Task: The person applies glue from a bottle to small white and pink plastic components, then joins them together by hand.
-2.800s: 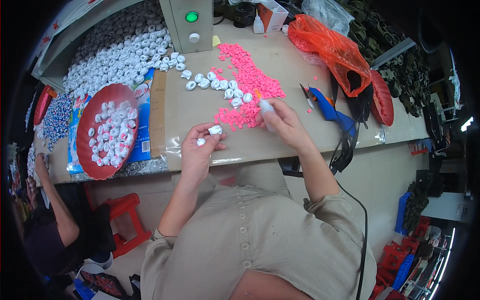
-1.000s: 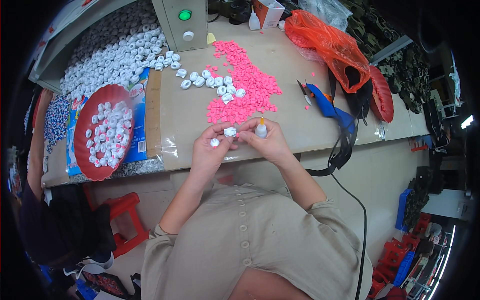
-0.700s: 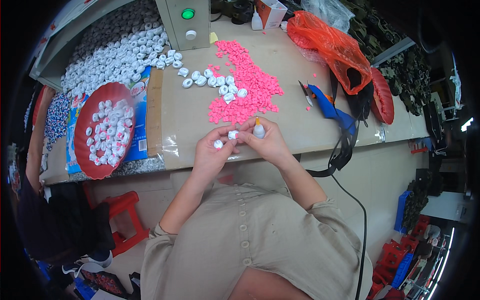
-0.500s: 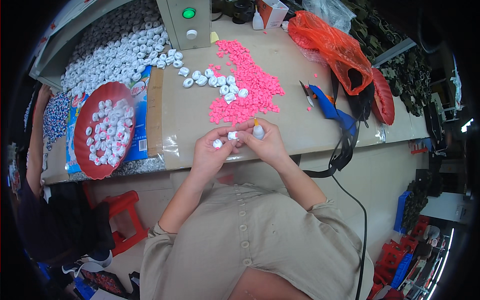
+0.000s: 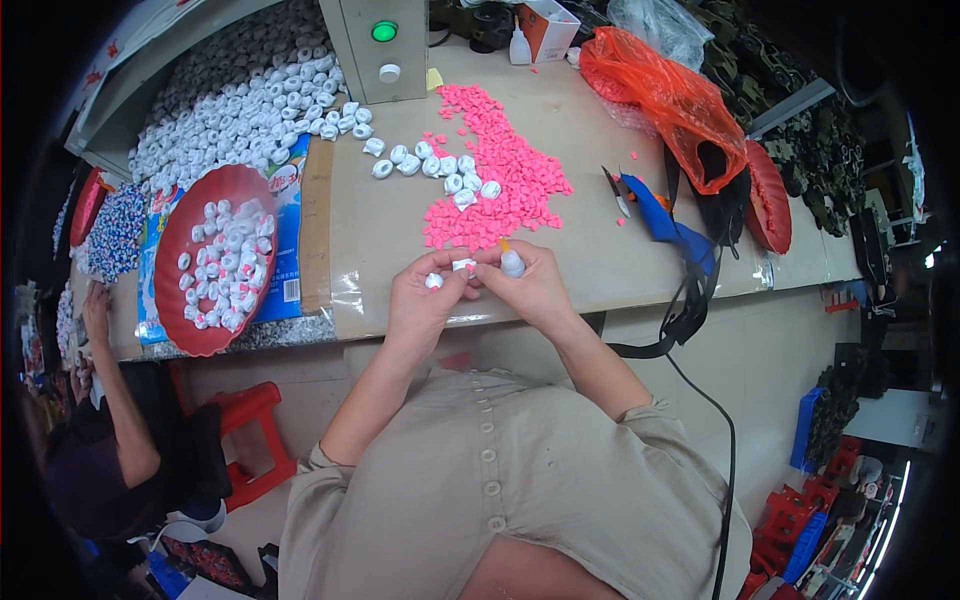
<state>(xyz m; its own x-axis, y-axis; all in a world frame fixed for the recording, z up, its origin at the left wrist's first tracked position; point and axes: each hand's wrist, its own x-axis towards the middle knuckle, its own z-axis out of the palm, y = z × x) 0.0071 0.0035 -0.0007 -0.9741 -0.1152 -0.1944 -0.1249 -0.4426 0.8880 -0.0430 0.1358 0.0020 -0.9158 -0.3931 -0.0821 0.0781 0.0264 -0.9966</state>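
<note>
Both hands meet over the counter's [image 5: 600,270] near edge.
Left hand [image 5: 422,305] pinches a small white cap [image 5: 434,281]; right hand [image 5: 530,285] grips a small glue bottle [image 5: 511,262], seemingly touching another white piece [image 5: 463,265]; pink pieces [image 5: 495,185] just beyond.

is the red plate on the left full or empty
Partly full: the red plate holds a scattered layer of small white pieces, with bare red showing between them and around its rim.

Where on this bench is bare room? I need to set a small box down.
Bare bench top lies between the red plate and the pink pieces. Another patch sits between the pink pieces and the blue tool. The far left is crowded with white caps; both hands work at the near edge.
</note>
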